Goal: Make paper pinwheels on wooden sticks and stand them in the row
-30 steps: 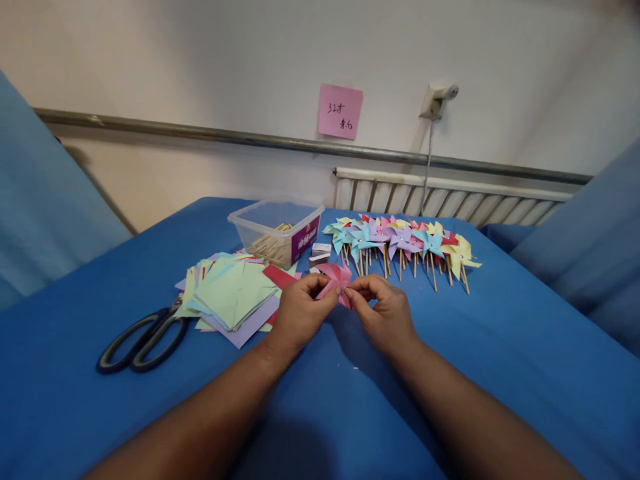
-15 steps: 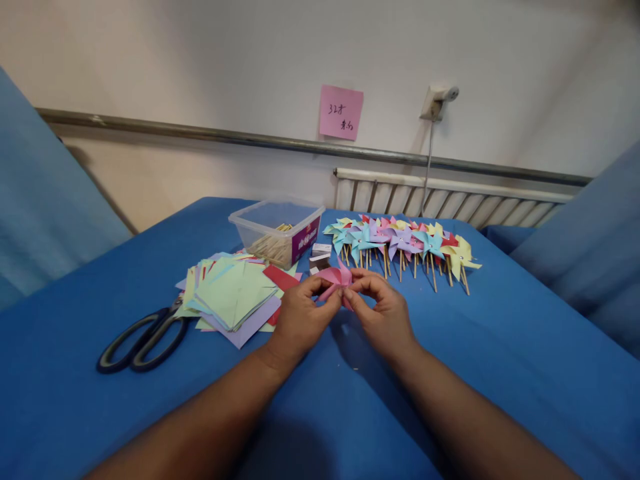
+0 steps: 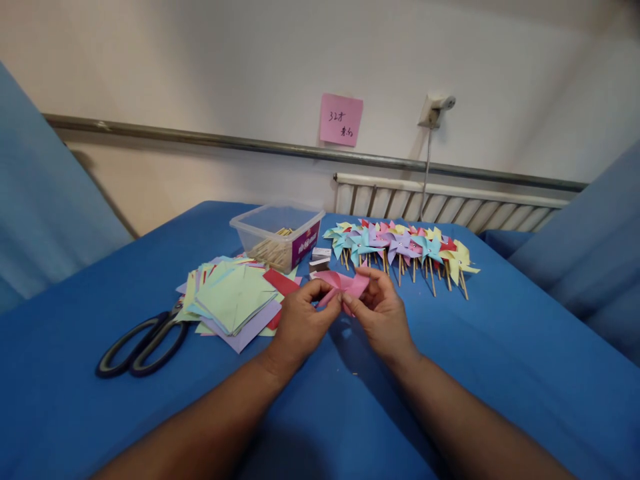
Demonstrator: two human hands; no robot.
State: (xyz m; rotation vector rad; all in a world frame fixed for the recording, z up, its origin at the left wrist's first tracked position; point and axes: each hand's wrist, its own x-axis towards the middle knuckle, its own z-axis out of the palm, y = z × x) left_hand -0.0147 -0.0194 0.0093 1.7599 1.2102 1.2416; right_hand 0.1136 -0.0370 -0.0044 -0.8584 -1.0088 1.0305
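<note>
Head view: pink paper pinwheel blank [image 3: 345, 283], half folded, pinched between both hands just above the blue tablecloth [image 3: 500, 373]. Left hand [image 3: 300, 319] nipping the near left flaps with thumb and forefinger; right hand [image 3: 383, 313] nipping the right edge, fingers curled over the top. Likely trouble: thin paper, so too hard a tug apt to tear a slit further or crease a blade; too slack a pinch, and the gathered tips apt to spring open. Blank between the two sets of fingertips, touching both. Left of the left hand, touching nothing: stack of coloured paper squares [image 3: 233, 300], then black-handled scissors [image 3: 143, 343]. Beyond the hands: clear plastic tub of wooden sticks [image 3: 277, 235], small box [image 3: 321, 254]. Beyond the right hand: row of finished pinwheels [image 3: 400, 250].
</note>
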